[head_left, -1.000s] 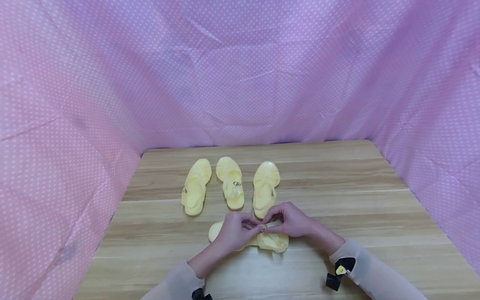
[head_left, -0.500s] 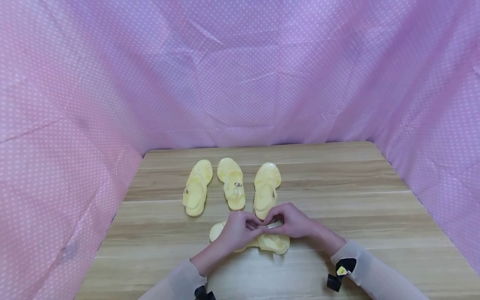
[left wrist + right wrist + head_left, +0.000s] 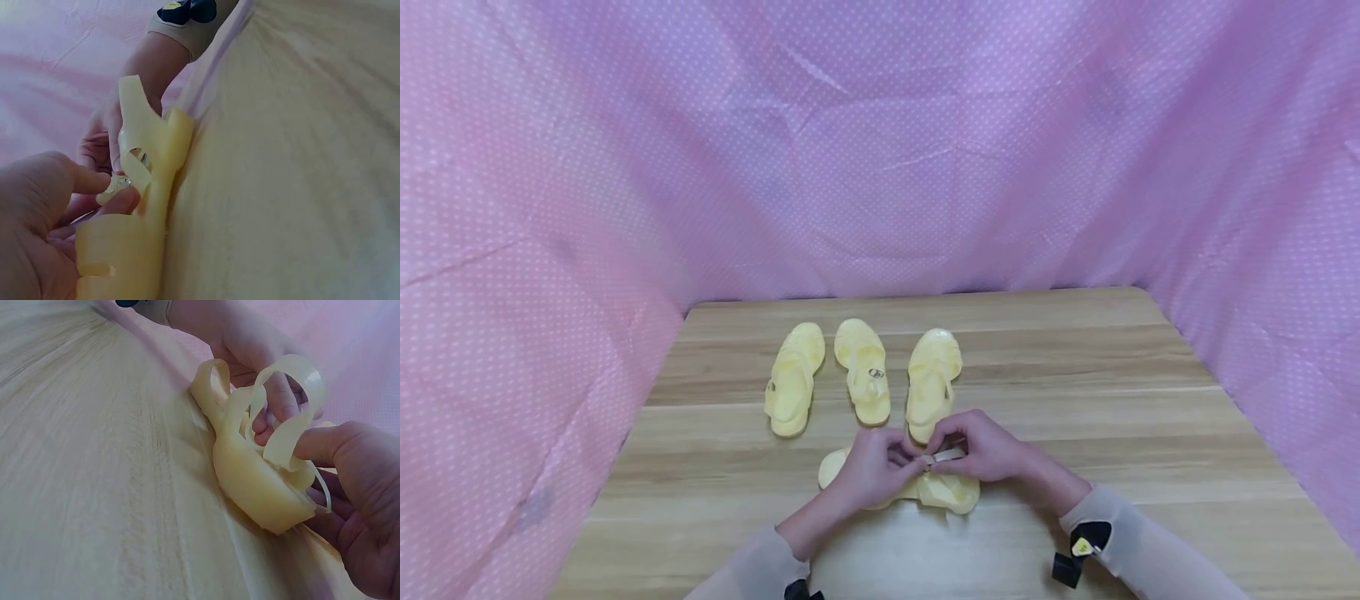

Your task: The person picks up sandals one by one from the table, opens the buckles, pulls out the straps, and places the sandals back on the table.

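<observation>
A pale yellow jelly sandal [image 3: 953,495] lies crosswise near the front of the table, its toe to the right. My left hand [image 3: 874,472] pinches the small buckle [image 3: 121,182] of its ankle strap between thumb and finger, seen best in the left wrist view. From the other side my right hand [image 3: 983,450] pinches the sandal's strap [image 3: 947,455] close to the left fingertips. In the right wrist view a loop of strap [image 3: 312,387] arches up between the two hands. Fingers hide whether the strap end passes through the buckle.
Three more yellow sandals stand in a row behind the hands: left [image 3: 790,383], middle [image 3: 863,362] and right [image 3: 934,367]. The right one's heel nearly meets my fingers. Pink dotted cloth [image 3: 880,183] hangs around the wooden table [image 3: 1112,400].
Both hands stay at the same sandal with only small finger shifts. Between the right thumb and finger the pale strap shows more plainly than half a second ago. The other sandals have not moved.
</observation>
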`<action>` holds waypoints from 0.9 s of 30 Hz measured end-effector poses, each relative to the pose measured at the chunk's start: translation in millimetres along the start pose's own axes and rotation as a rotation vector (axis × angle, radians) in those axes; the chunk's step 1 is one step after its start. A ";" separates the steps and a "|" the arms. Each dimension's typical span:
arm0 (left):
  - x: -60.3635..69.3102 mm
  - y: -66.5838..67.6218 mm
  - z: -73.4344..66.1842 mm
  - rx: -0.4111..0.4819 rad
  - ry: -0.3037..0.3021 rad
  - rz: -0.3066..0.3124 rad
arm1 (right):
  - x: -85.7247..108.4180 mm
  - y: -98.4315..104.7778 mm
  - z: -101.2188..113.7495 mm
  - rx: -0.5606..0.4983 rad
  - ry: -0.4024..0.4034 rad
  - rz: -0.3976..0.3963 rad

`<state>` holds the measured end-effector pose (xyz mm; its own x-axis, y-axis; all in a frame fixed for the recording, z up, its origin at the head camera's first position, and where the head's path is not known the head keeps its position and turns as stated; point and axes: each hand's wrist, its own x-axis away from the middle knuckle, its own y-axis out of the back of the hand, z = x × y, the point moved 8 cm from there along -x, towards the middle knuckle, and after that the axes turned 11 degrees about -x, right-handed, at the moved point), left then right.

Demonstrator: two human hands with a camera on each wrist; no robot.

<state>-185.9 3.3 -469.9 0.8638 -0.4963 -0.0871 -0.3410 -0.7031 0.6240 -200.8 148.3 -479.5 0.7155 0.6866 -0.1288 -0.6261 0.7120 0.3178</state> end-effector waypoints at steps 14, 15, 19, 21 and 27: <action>-2.1 1.8 -3.9 -0.033 -0.028 -0.006 | -1.8 -1.9 6.0 0.002 0.066 0.010; -1.3 1.8 -2.9 -0.026 -0.030 -0.005 | -1.6 -2.2 6.2 -0.001 0.077 0.015; -1.1 1.5 -1.1 -0.003 -0.035 0.009 | 0.0 -0.3 3.2 -0.016 0.080 0.012; -2.0 1.8 -2.7 -0.002 -0.036 0.016 | 0.5 0.5 2.4 -0.024 0.073 0.008; -2.6 3.4 -8.3 -0.029 -0.048 0.014 | -1.0 -1.7 3.7 -0.043 0.068 0.016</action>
<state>-186.3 6.4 -461.0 0.8401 -0.5301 -0.1146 -0.3416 -0.6814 0.6473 -199.3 145.8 -476.4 0.6832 0.7057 -0.1878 -0.6516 0.7052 0.2795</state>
